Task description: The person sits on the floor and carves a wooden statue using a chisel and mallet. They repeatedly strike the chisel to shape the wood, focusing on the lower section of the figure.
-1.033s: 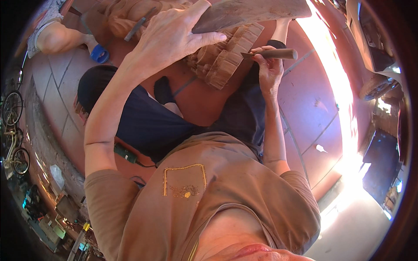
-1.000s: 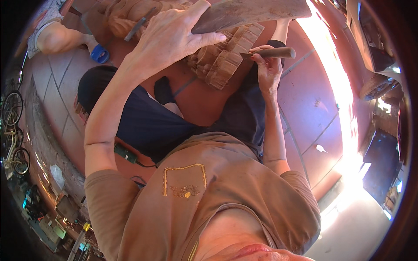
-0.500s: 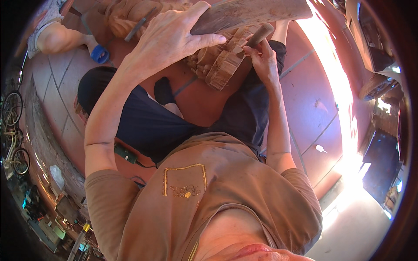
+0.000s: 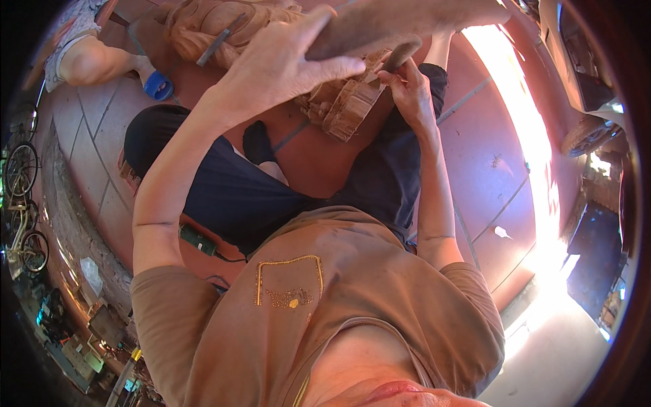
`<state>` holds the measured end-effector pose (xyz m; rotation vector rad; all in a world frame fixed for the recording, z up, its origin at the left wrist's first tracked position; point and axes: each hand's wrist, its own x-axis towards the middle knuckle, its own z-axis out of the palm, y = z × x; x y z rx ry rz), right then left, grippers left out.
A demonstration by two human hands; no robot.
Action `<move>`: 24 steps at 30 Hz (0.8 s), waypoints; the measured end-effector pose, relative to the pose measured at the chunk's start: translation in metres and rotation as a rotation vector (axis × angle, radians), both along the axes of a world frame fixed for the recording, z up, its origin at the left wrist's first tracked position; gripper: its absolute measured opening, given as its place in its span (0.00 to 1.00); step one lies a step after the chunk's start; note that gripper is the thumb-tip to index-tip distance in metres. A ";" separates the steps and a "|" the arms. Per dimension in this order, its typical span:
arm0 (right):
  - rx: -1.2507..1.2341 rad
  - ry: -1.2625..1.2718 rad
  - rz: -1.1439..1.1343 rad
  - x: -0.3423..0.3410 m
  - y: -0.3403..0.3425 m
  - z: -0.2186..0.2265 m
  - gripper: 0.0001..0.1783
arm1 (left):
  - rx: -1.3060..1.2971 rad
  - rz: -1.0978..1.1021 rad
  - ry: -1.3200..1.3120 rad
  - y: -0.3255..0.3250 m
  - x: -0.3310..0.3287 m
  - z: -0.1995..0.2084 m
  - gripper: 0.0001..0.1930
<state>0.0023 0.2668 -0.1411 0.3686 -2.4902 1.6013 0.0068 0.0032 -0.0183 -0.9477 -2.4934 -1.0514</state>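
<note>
From my station, through the head camera, I see a reddish tiled floor [image 4: 488,156] running under everything. The person in the brown shirt [image 4: 352,271] sits on it, dark trousers [image 4: 244,190] spread across the centre of the frame. A large carving [image 4: 193,27], with curling relief, lies at the upper left.

Along the top edge, right of centre, I have the long wooden piece [image 4: 407,24], blurred and partly cut off by the frame. The left hand [image 4: 285,61] has its grip on that piece's left end, thumb and forefinger set wide; the other fingers are hidden from me. Below it, at upper centre, sits the carved block [image 4: 349,108], partly covered by the long piece.

The right hand [image 4: 410,91] is beside the block's right side, its grip narrow around a wood-handled carving tool [image 4: 401,53]; I cannot tell whether the blade touches the block.

At the upper left I also pick out a blue sandal [image 4: 158,86] on another person's foot, and a slim metal bar [image 4: 215,46] on the large carving.
</note>
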 end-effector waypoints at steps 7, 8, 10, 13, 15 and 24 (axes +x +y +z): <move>0.025 0.029 -0.010 0.004 -0.003 0.001 0.14 | -0.184 0.013 -0.176 0.003 0.007 0.031 0.37; 0.034 0.040 -0.007 0.005 -0.005 0.003 0.14 | -0.114 -0.022 -0.125 0.003 0.006 0.033 0.35; 0.080 0.047 -0.010 0.003 -0.004 0.005 0.14 | 0.026 -0.089 -0.021 0.004 0.001 0.036 0.32; 0.111 0.062 -0.005 0.000 -0.004 0.004 0.14 | 0.071 -0.062 0.112 0.012 -0.002 0.013 0.36; 0.093 0.050 -0.012 -0.002 -0.002 0.002 0.14 | -0.156 -0.004 0.085 0.008 0.001 0.003 0.37; -0.161 -0.096 -0.054 0.002 0.000 -0.003 0.13 | -0.164 0.090 -0.091 -0.008 0.001 0.021 0.39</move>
